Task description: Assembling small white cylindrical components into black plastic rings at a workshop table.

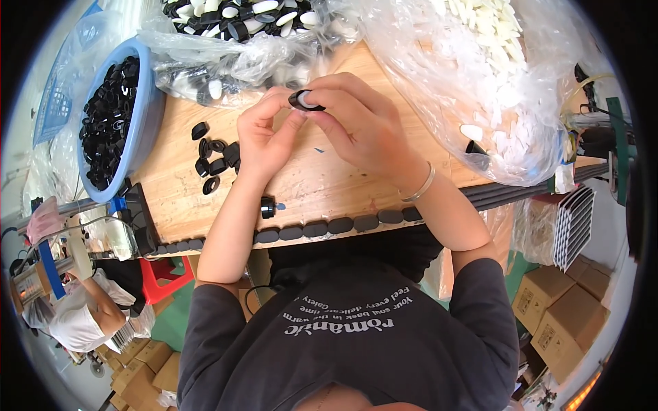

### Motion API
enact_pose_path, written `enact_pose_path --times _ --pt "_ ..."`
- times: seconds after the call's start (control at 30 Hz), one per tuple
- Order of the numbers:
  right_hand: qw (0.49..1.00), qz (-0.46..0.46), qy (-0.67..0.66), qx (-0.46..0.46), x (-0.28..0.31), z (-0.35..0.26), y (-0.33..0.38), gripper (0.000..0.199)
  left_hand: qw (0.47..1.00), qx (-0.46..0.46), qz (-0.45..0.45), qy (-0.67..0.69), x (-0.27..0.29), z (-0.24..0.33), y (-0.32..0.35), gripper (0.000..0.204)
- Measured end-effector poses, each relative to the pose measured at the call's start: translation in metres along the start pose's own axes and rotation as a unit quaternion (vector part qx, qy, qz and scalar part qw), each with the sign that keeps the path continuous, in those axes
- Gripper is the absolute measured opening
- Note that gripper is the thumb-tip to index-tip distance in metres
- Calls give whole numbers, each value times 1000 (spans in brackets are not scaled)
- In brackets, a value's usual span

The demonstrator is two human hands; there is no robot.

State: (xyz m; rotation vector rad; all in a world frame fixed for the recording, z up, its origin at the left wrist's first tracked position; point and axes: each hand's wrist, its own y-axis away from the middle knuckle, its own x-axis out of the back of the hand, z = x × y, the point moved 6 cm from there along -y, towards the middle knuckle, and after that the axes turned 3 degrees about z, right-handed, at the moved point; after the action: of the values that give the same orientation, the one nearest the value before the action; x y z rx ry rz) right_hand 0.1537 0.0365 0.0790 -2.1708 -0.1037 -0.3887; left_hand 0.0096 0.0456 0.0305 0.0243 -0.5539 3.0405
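Both hands meet over the middle of the wooden table (322,185). The right hand (360,123) pinches a small black cap (305,101) between thumb and fingertips; a pale insert shows on the cap's upper face. The left hand (264,133) comes up beside it, its thumb and forefinger closed against the cap's left edge, so the cap is gripped from both sides and held just above the tabletop. A thin silver bangle (419,186) circles the right wrist.

Just left of the left hand, a small cluster of loose black caps (214,156) lies on the wood, some on edge and some flat. Below the left wrist, one single black cap (267,207) stands alone near the table's front edge. Along that front edge runs a row of flat dark oval pieces (322,227), laid end to end.

Farther left, a blue plastic basin (147,113) sits on the table's corner, filled with many more black caps. Behind the hands, a clear plastic bag (233,58) holds a mix of black caps and white oval inserts. To the right, a larger clear bag (507,89) spills over the table edge, packed with white oval inserts; a single black cap (478,148) shows against its lower side.

Below the table, the person's dark grey shirt (356,342) fills the lower frame. At lower left another person in white (82,315) is bent over, and brown cardboard boxes (565,312) stand at lower right.
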Motion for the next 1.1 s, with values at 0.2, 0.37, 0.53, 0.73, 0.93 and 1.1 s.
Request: enact_pose_path --times 0.2,0.37,0.53,0.73,0.93,1.1 --pt "999 -29 20 19 0 -1 -2 19 997 -50 22 -62 1 8 -1 10" --pt "999 -18 18 19 -1 -2 -1 18 996 -73 33 -48 1 5 3 11" --pt "1000 1 -4 0 2 -1 -3 18 994 59 47 80 -1 -14 7 14" --pt "1000 -6 4 5 0 1 -2 17 982 106 32 156 -4 -18 8 15" --pt "999 -4 -11 -44 3 5 -2 19 997 52 27 56 -3 -13 2 20" --pt "1000 -12 11 18 3 1 -4 21 999 5 21 28 -2 -7 1 19"
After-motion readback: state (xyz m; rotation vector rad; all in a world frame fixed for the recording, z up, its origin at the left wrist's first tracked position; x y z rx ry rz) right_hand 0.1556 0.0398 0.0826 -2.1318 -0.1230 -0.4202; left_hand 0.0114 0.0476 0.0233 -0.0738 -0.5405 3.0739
